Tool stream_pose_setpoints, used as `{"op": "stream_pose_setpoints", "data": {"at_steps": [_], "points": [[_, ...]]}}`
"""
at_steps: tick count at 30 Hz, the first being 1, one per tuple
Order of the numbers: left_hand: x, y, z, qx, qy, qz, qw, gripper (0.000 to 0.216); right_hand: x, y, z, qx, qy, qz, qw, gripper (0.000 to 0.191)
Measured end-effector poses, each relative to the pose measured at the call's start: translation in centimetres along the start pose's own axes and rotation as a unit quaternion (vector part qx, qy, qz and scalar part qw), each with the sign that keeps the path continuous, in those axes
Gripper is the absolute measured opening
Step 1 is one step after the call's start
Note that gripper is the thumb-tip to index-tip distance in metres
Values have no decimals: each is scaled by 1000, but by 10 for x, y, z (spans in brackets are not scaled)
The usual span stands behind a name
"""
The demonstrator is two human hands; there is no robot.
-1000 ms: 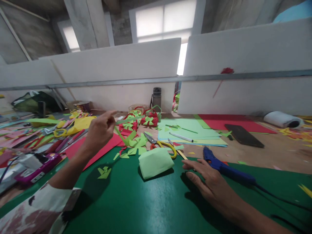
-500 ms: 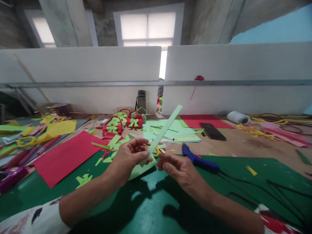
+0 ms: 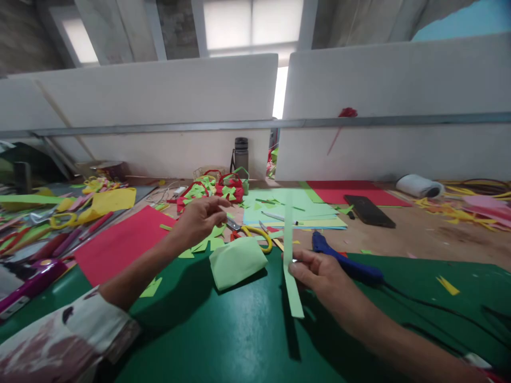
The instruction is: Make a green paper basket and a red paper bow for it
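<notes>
Your right hand [image 3: 323, 276] pinches the pale-green paper strip [image 3: 294, 299] partway along, seemingly to leave both ends free, the folded green paper piece [image 3: 238, 263] lying left of this grip, the blue glue gun [image 3: 353, 267] just beyond, your half-curled left hand's [image 3: 202, 219] hold indeterminable.

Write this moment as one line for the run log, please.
right hand: holds pale green strip | left hand: no held item visible | green mat: pale green paper piece
</notes>
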State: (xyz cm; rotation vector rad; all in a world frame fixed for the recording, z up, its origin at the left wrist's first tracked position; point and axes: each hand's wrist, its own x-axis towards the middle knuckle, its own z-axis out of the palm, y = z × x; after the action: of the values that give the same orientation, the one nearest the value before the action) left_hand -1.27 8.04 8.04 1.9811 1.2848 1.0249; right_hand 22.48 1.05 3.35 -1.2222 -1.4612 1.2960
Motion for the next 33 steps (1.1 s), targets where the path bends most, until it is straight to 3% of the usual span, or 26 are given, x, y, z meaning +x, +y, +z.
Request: {"op": "stream_pose_setpoints", "data": {"at_steps": [2,5,9,16,19,21,23,26,29,33], "points": [[8,-16,-3,14,-79,-48,996,22,2,4,-2,-66,3,5,998,30],[8,-26,3,10,-128,-50,990,22,2,7,-3,-147,23,10,989,47],[-3,-20,12,27,-175,-33,984,33,-1,7,-3,-199,41,9,979,50],[-18,-19,28,28,-191,-38,981,37,0,9,-6,-243,44,-13,969,47],[-15,-26,27,40,-155,-11,987,33,1,10,-10,-290,38,-26,956,47],[-9,-34,21,85,-124,38,988,38,1,13,-13,-360,26,-43,932,45],[-3,-42,16,107,-141,78,981,45,-1,16,-14,-445,38,-91,890,43],[3,-51,15,89,-184,99,974,52,-6,20,-8,-512,81,-258,815,42],[3,-53,20,54,-219,113,968,56,-11,21,5,-520,68,-410,746,50],[-1,-50,27,-25,-245,110,963,51,-15,21,21,-540,32,-455,707,59]]}}
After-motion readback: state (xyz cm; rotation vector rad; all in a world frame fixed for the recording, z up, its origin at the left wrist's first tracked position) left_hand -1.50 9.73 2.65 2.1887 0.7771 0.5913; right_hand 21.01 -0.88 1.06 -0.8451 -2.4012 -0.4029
